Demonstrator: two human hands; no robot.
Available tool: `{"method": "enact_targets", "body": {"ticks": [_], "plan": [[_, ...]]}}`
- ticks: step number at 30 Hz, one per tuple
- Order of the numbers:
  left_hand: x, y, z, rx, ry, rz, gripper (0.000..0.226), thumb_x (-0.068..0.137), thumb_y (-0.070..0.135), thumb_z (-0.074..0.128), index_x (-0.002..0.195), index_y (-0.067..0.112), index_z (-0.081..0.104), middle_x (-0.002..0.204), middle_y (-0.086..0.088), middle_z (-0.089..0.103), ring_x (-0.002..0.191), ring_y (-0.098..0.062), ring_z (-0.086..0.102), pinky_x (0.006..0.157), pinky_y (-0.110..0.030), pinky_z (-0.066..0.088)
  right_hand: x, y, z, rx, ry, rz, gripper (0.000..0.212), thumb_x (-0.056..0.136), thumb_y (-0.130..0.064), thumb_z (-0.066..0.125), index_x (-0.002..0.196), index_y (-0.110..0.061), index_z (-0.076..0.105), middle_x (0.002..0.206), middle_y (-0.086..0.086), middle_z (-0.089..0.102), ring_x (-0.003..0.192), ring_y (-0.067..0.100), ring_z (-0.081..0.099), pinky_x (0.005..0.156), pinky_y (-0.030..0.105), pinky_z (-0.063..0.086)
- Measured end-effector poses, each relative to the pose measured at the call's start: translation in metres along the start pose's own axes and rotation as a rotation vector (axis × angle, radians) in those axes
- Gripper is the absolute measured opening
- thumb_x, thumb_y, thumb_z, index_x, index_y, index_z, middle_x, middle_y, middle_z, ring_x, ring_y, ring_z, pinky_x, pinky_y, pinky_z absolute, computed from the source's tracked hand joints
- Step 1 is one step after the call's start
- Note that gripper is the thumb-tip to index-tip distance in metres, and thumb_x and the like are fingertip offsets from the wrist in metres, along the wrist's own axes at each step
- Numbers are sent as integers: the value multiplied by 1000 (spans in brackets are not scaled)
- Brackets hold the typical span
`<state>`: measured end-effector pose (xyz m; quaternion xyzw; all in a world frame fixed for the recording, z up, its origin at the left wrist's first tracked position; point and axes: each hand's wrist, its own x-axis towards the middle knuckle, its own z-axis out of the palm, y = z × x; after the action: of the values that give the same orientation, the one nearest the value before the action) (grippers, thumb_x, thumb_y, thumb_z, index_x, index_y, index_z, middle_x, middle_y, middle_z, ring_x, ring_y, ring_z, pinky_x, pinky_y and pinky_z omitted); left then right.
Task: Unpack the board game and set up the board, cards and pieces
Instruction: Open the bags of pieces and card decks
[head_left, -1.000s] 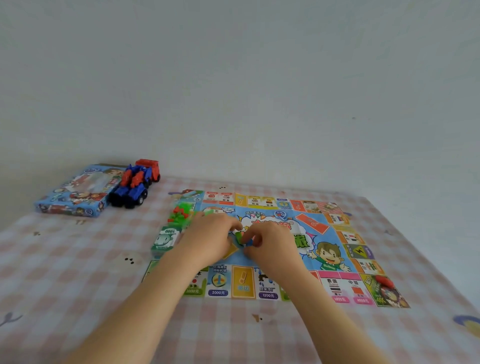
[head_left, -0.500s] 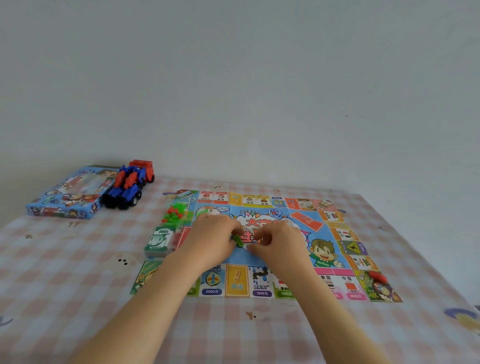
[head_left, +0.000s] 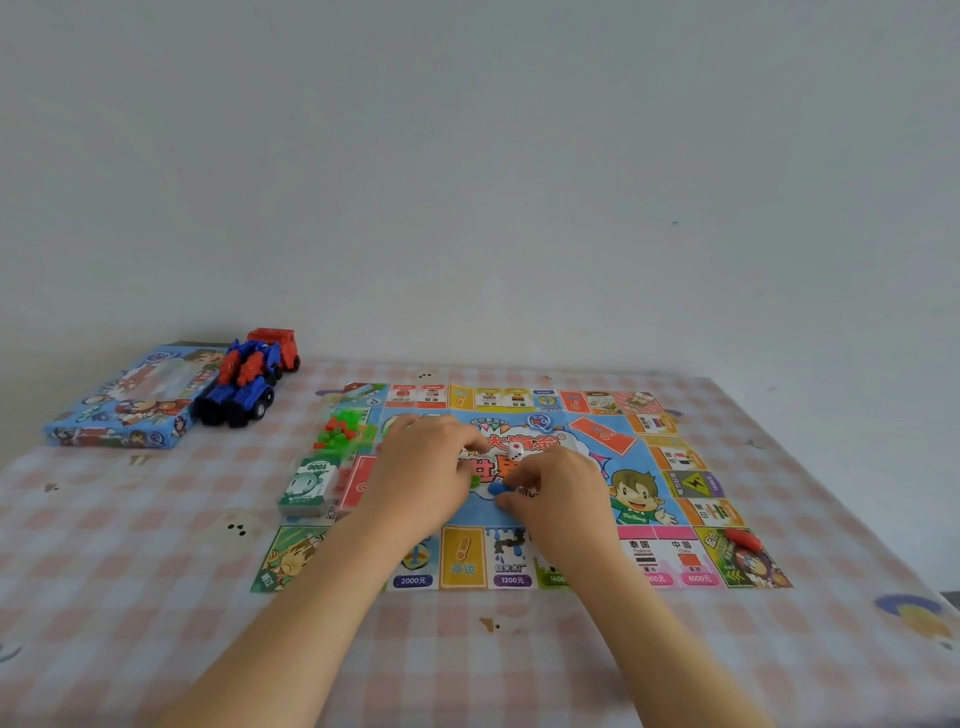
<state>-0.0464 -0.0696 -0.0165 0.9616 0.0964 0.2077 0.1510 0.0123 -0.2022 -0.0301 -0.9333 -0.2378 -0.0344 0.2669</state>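
Note:
The colourful paper game board (head_left: 691, 483) lies flat on the checked table. Both hands rest over its middle. My left hand (head_left: 423, 475) has its fingers curled, with a small green piece (head_left: 475, 481) showing at its fingertips. My right hand (head_left: 556, 493) pinches a small blue piece (head_left: 497, 489) against the board. A white die (head_left: 515, 451) sits just beyond the fingers. A stack of green play money (head_left: 307, 484) and a bag of green and red houses (head_left: 343, 432) lie on the board's left edge. A red card (head_left: 358, 486) lies beside the money. A red piece (head_left: 744, 540) sits on the near right corner square.
The blue game box (head_left: 122, 402) lies at the far left of the table, with a blue and red toy truck (head_left: 249, 379) next to it. A pale wall rises right behind the table. The table's right edge (head_left: 852, 519) runs close to the board.
The hands have drawn slightly apart, and the white die and a blue piece now show between them. The head camera has shifted a little.

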Motion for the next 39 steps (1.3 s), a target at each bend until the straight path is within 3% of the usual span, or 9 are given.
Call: {"method": "enact_targets", "body": {"ticks": [4,8,11,14,18,24,32,39], "plan": [[-2,9,-1,-24,45,32,24,90,20,58,110,30,67,115,10,65,108,-10,56,106,-33,33,-6,6,-7,4,22,-16,22,87,-33,64,106,-26,71,110,-6,64,99,10,54,81,23,47],[-1,28,2,-76,80,104,21,90,18,59,105,26,70,108,9,67,104,-11,58,102,-30,35,-18,26,-28,63,103,5,18,87,-30,65,103,-25,72,94,-11,65,78,4,50,61,12,35],[2,48,10,-81,58,149,21,90,19,58,104,27,70,102,10,67,97,-10,57,100,-29,35,-28,42,-49,157,180,48,12,83,-25,70,93,-21,75,77,-11,65,69,6,57,60,18,45],[4,73,23,-122,24,195,20,89,20,59,104,28,70,104,10,68,99,-10,58,101,-31,37,-39,64,-69,180,259,87,7,81,-22,72,87,-22,77,76,-9,70,68,6,60,61,22,48],[3,104,38,-130,-11,261,20,91,23,56,106,29,69,109,13,67,102,-7,56,101,-27,32,-53,99,-87,108,332,148,8,81,-20,72,87,-22,76,82,-5,68,74,12,58,63,30,46],[4,132,52,-166,-51,330,22,92,21,54,105,27,70,107,11,68,99,-7,57,100,-27,34,-69,142,-94,-12,333,200,14,79,-25,73,94,-26,76,87,-8,58,84,10,51,64,24,33],[6,138,61,-164,-102,328,22,91,20,55,105,29,70,103,9,67,97,-9,58,95,-32,44,-73,152,-88,-10,353,196,16,78,-34,74,94,-35,74,90,-13,53,89,8,46,65,24,35],[8,135,64,-163,-134,327,22,92,21,55,106,29,69,106,11,67,97,-6,58,89,-26,47,-68,160,-91,18,282,204,39,76,-41,74,113,-32,67,100,-12,54,98,11,49,74,26,39]]}}
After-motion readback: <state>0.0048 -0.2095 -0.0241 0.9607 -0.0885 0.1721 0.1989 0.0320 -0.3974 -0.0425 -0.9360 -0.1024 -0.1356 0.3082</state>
